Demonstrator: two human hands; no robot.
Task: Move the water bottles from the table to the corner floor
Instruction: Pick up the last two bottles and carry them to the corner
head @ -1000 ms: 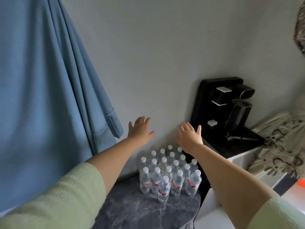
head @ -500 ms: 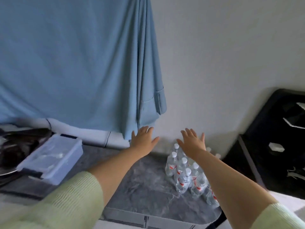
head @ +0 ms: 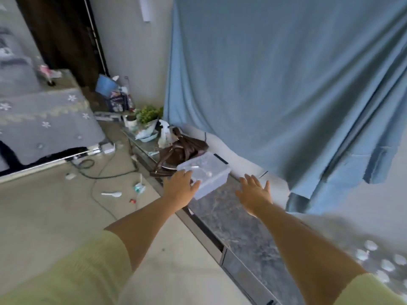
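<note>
Head view: left hand and right hand outstretched, fingers straight and empty, above a dark marble table near a clear plastic box, water bottles blurred at the table's lower right, blue curtain behind.

White-capped water bottles (blurred) stand clustered on the dark marble table.

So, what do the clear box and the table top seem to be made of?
Clear box: likely plastic, since it is translucent and frosted, with small items showing through the lid. Table top: looks like dark grey marble or a marble-print laminate, because of its pale veins; I cannot tell which.
</note>
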